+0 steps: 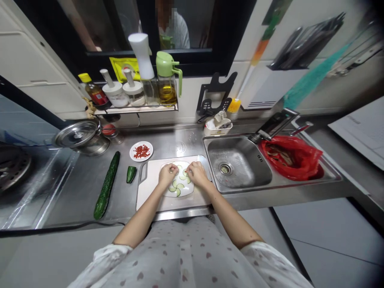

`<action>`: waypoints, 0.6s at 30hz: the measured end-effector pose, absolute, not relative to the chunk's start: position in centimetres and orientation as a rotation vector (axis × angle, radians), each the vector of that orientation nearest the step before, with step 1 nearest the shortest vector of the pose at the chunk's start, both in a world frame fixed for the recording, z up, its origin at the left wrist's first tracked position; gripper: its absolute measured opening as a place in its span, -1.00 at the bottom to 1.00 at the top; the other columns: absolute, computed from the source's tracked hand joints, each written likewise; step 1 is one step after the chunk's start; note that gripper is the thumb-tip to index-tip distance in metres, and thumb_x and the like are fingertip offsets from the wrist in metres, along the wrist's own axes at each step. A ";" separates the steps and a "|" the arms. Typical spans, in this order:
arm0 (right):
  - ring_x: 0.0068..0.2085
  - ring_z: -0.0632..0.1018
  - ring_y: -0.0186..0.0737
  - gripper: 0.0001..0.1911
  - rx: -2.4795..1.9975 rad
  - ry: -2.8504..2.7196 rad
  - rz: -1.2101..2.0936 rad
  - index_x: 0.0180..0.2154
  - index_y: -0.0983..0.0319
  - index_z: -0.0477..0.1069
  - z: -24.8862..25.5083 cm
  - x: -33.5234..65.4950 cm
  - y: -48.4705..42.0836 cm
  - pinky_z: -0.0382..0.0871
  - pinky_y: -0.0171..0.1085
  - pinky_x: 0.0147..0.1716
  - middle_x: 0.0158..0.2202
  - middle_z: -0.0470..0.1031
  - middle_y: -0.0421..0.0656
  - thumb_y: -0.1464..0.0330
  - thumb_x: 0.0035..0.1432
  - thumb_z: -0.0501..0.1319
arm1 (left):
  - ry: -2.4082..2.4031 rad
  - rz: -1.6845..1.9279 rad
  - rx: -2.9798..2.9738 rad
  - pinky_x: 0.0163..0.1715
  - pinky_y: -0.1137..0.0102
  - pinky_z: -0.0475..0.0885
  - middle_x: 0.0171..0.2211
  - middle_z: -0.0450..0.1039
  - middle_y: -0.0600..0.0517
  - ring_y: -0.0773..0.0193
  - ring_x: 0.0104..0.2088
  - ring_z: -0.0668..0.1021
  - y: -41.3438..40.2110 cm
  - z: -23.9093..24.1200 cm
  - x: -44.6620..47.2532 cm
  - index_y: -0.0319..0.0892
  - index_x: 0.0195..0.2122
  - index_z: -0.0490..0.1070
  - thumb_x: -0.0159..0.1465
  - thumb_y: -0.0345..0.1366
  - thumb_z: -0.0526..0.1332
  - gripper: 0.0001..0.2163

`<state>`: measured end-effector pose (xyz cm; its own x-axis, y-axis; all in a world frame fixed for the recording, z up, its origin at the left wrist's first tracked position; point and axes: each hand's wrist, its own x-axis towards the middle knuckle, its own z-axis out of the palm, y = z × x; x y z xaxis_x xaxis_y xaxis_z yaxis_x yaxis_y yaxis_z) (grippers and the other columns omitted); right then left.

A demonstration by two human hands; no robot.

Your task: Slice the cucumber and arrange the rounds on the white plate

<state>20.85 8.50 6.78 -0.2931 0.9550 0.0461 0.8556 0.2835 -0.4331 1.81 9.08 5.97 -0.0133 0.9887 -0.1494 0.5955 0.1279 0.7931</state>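
Both my hands are over a white plate (186, 191) that lies on a pale cutting board (146, 199). Thin cucumber slices (176, 187) are laid out on the plate in curved, petal-like groups. At the plate's left rim, my left hand (168, 175) is closed in a pinch; what it holds, if anything, is too small to make out. My right hand (198, 175) pinches over the right side, with a tiny reddish spot at its fingertips that I cannot identify. Beyond the board, a small white dish (132, 153) bears chopped red bits (141, 151).
Left of the board lie a cucumber piece (131, 174) and a long cucumber (107, 186). A lidded pot (90, 140) stands farther left. Bottles and jars fill a rack (141, 109) behind. To the right are a steel sink (243, 172) and a red plastic bag (303, 160).
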 end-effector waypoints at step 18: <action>-0.14 0.27 -0.13 -0.82 -1.682 -2.433 0.388 -0.33 0.22 0.50 6.0 20.7 7.6 0.15 -0.21 -0.16 -0.18 0.37 -0.04 0.35 0.23 0.13 | 1.825 0.343 1.906 -0.17 0.31 0.22 -0.24 0.42 -0.04 0.12 -0.15 0.42 8.1 5.2 5.2 -0.08 -0.30 0.48 0.18 -0.18 0.22 -0.86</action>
